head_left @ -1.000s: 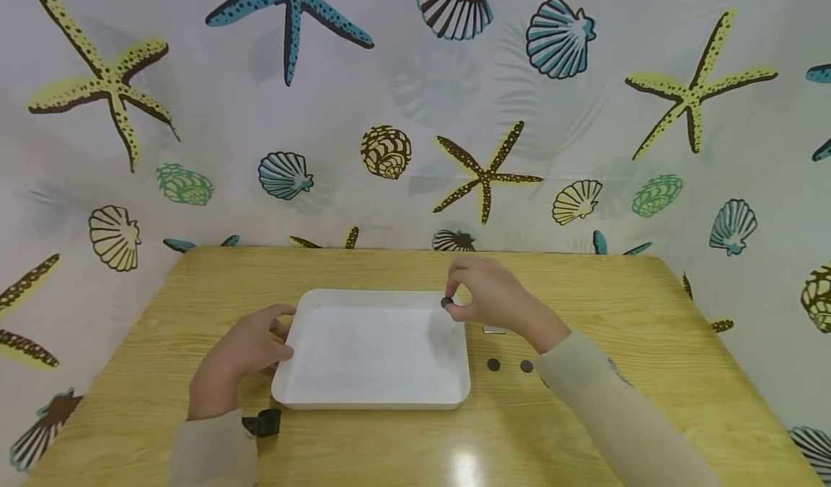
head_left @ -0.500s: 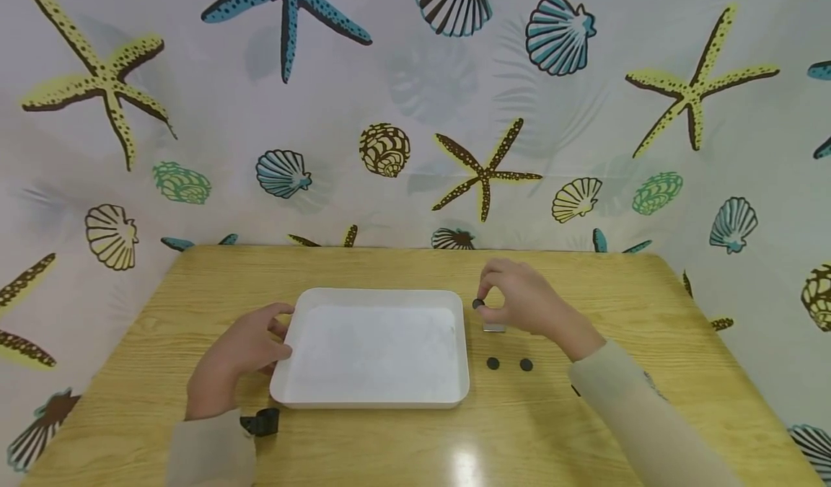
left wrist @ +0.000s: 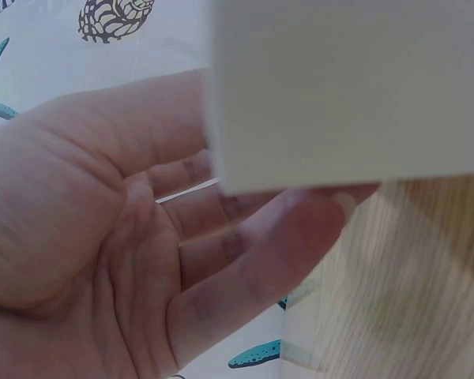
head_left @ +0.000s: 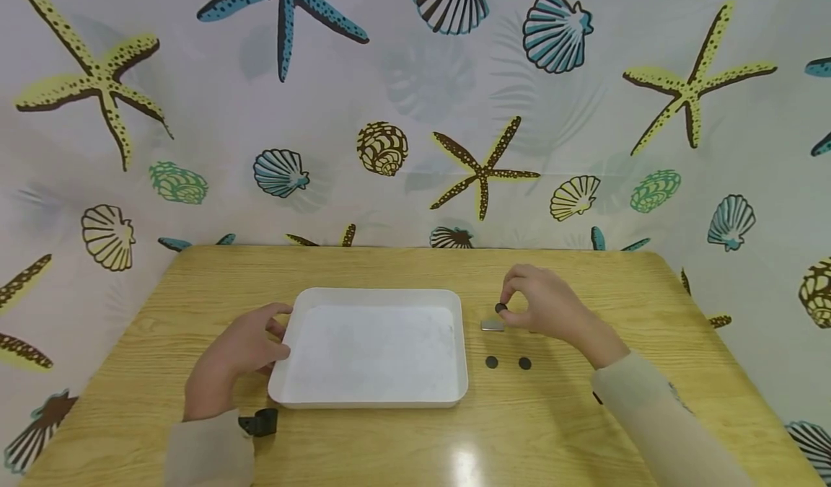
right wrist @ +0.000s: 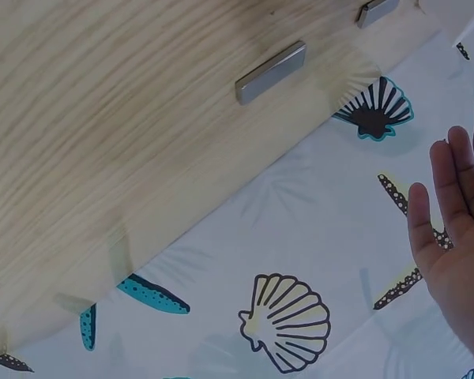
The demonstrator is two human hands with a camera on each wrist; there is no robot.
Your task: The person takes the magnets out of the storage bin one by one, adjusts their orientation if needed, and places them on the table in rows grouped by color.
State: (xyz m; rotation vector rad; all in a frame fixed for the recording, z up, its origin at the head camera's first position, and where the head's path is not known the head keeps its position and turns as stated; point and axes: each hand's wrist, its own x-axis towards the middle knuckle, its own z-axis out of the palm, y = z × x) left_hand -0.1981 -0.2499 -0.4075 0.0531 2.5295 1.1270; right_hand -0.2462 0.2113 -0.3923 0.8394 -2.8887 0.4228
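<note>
My right hand (head_left: pixel 542 305) pinches a small dark disc (head_left: pixel 500 308) between thumb and fingertips, to the right of a shallow white tray (head_left: pixel 366 405). In the right wrist view, part of that hand (right wrist: pixel 462 217) shows at the right edge. My left hand (head_left: pixel 243 343) holds the tray's left side, its thumb and a fingertip at the rim; in the left wrist view the tray wall (left wrist: pixel 355 95) hides part of the fingers. Two dark discs (head_left: pixel 491 362) lie right of the tray. A silver bar (head_left: pixel 492 325) lies just in front of the pinched disc.
A second metal bar (right wrist: pixel 377 11) shows at the top of the right wrist view. Everything rests on a wooden table (head_left: pixel 376 451). Behind it hangs a white cloth (head_left: pixel 415 97) printed with starfish and shells. A black device (head_left: pixel 260 422) sits at the left wrist.
My right hand has moved right with the pinched disc, from over the tray's far right corner to beyond the silver bar, which is now uncovered. The left hand stays at the tray.
</note>
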